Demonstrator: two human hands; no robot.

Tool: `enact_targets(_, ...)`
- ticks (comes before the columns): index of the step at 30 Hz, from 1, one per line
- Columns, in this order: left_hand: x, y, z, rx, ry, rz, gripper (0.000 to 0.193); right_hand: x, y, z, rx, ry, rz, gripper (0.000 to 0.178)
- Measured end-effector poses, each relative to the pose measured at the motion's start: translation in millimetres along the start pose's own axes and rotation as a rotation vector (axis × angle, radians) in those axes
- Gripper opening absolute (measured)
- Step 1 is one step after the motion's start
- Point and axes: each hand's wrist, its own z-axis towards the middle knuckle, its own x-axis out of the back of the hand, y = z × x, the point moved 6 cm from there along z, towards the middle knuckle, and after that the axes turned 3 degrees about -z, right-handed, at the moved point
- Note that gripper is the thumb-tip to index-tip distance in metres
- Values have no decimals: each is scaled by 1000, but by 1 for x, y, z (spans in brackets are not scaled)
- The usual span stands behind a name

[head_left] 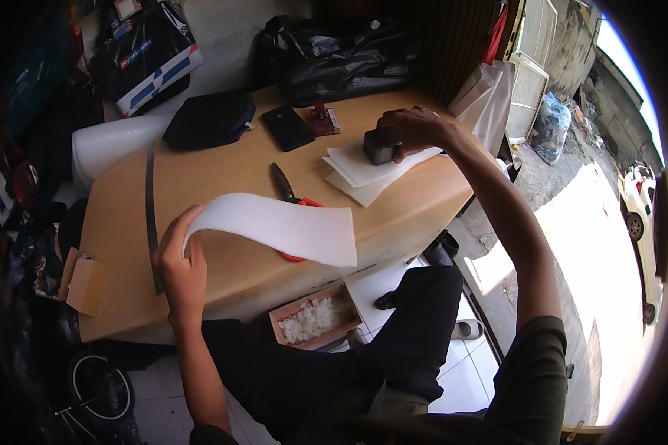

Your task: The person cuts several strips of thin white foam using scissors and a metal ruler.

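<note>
My left hand [179, 252] is closed on one end of a white foam-like sheet [282, 222], which arches up and stretches right over the table. Beneath the sheet lie scissors [280, 182] with dark blades and orange handles, partly covered. My right hand [417, 127] grips a small black block [382, 145] at the far right of the table. The block is over a small pile of white sheets [349, 175]; whether it presses on them I cannot tell.
On the wooden table [119, 245] are a black phone [288, 129], a dark red stamp-like item [323, 119], a dark pouch [209, 120] and a black strip [151, 208]. A black plastic bag [341, 59] sits behind. Below, a box [319, 317] holds white scraps.
</note>
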Motion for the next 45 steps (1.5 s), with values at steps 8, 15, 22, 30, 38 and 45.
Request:
enact_targets(8, 9, -3, -2, -88, 21, -70, 29, 31, -60, -28, -7, 414, 212, 88)
enact_targets(15, 40, -4, 3, -68, -37, -26, 27, 42, -257, -62, 215, 632, 621, 59)
enact_targets(22, 103, -63, 23, 237, 139, -485, 20, 34, -252, -73, 66, 294, 1080, 28)
enact_targets(30, 32, -123, 76, 128, -23, -348, 21, -24, -296, -70, -140, -151, 1470, 53)
enact_targets(38, -77, -172, 61, 110, -90, 83, 26, -50, -305, -65, -234, 84, 917, 53)
enact_targets(45, -48, -139, 50, 134, -45, 187, 20, -57, -309, -71, -227, 53, 1074, 52)
